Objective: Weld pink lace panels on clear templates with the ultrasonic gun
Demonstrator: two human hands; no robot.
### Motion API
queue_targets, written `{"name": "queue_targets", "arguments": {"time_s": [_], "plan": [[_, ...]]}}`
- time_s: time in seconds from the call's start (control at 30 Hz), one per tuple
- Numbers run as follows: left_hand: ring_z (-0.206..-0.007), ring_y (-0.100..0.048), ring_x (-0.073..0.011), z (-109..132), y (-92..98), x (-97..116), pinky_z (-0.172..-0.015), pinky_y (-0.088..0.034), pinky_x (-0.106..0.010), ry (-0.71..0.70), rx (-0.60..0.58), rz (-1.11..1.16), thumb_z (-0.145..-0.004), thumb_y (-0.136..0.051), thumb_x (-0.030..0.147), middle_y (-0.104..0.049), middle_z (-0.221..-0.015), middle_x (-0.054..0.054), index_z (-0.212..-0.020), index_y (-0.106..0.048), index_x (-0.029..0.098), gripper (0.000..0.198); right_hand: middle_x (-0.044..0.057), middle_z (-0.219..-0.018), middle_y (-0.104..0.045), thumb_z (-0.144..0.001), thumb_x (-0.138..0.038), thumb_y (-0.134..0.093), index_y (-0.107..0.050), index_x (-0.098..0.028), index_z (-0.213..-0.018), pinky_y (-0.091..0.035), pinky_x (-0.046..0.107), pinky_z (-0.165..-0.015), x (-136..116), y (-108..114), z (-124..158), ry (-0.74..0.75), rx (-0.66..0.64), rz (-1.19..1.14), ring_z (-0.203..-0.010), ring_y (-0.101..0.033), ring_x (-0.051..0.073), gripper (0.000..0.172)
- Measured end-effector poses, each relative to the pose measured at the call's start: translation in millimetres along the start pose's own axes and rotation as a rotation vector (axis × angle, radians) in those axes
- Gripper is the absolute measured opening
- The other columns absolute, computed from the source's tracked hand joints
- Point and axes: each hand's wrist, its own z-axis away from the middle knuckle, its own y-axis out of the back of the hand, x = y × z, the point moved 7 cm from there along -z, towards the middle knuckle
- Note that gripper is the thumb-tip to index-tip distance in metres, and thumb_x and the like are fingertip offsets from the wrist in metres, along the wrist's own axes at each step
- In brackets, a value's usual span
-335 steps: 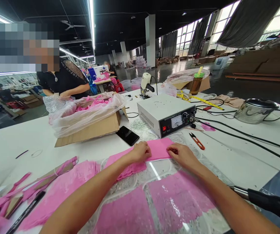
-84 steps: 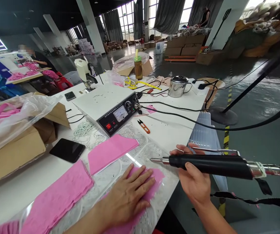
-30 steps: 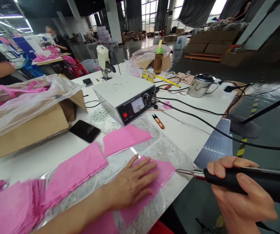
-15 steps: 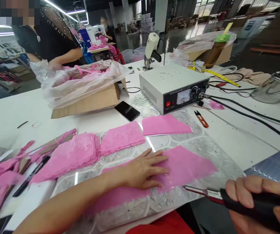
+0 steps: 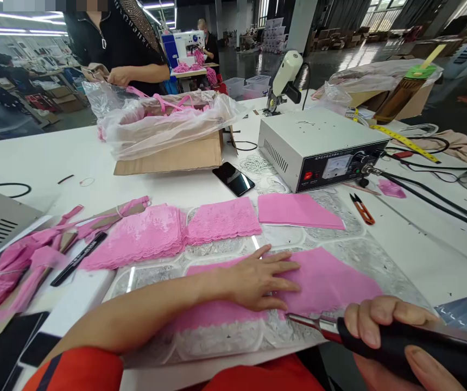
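My left hand lies flat with spread fingers on a sheet of pink fabric, and part of the sheet is hidden under my hand and forearm. My right hand is closed round a thick black-handled tool with a slim metal tip, much like a soldering iron. Its tip is at the near edge of the pink fabric, just right of my left fingertips; I cannot tell whether it touches. Beyond my left hand lie scalloped pink lace pieces, a thicker lace stack and a plain pink stack.
A metal control box with cables stands behind. Orange thread snips, a phone, a black marker and pink straps lie around. A plastic-lined carton stands back left, with another person behind it.
My view has shifted, so the table things sit further right. The tool's tip has moved left along the fabric's near edge, closer to my left hand, which stays flat on the fabric.
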Motion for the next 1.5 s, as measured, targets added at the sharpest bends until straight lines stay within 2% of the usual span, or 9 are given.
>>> {"name": "queue_targets", "arguments": {"time_s": [0.33,0.6,0.93,1.17,1.5], "plan": [[-0.148,-0.025,-0.0288,-0.2,-2.0,-0.5,-0.12,-0.01,-0.054,-0.003,0.004,-0.026,-0.096,-0.057,0.041,-0.038,-0.155,-0.009,-0.135,-0.057,0.021,0.044,-0.002,-0.075,-0.051,-0.078,-0.03,-0.067,-0.06,-0.022,-0.089,-0.052,0.029,-0.05,-0.1,-6.4,-0.6,0.009,-0.054,0.031,-0.056,-0.054,0.012,0.015],[-0.147,-0.026,-0.0305,-0.1,-0.7,0.4,-0.119,-0.011,-0.056,-0.012,0.013,-0.008,-0.095,-0.06,0.04,-0.039,-0.155,-0.011,-0.135,-0.058,0.02,0.045,-0.002,-0.072,-0.051,-0.077,-0.031,-0.069,-0.059,-0.021,-0.084,-0.052,0.029,-0.049,-2.6,-17.2,-3.5,0.028,-0.064,0.06,-0.054,-0.054,0.011,0.016],[-0.148,-0.025,-0.0293,-0.2,-3.4,-0.8,-0.12,-0.01,-0.055,-0.011,0.003,-0.025,-0.096,-0.059,0.042,-0.037,-0.156,-0.009,-0.135,-0.058,0.022,0.044,-0.002,-0.071,-0.051,-0.079,-0.03,-0.068,-0.057,-0.021,-0.081,-0.051,0.029,-0.047,-4.2,-19.8,-1.8,0.053,-0.064,0.101,-0.054,-0.053,0.011,0.015],[-0.147,-0.027,-0.03,-0.1,-1.2,0.4,-0.119,-0.013,-0.056,-0.022,0.03,-0.037,-0.095,-0.06,0.042,-0.04,-0.154,-0.01,-0.133,-0.059,0.021,0.044,-0.002,-0.068,-0.05,-0.08,-0.031,-0.07,-0.054,-0.021,-0.072,-0.05,0.029,-0.047,-9.3,-28.7,-2.5,0.071,-0.103,0.147,-0.052,-0.053,0.011,0.02],[-0.147,-0.028,-0.0291,0.8,-0.6,1.8,-0.12,-0.013,-0.054,-0.02,0.042,-0.054,-0.095,-0.059,0.042,-0.04,-0.154,-0.01,-0.133,-0.059,0.021,0.043,-0.001,-0.068,-0.048,-0.08,-0.033,-0.067,-0.049,-0.021,-0.07,-0.046,0.029,-0.049,-6.7,-18.1,-1.6,0.082,-0.105,0.189,-0.054,-0.048,0.012,0.024]]}}
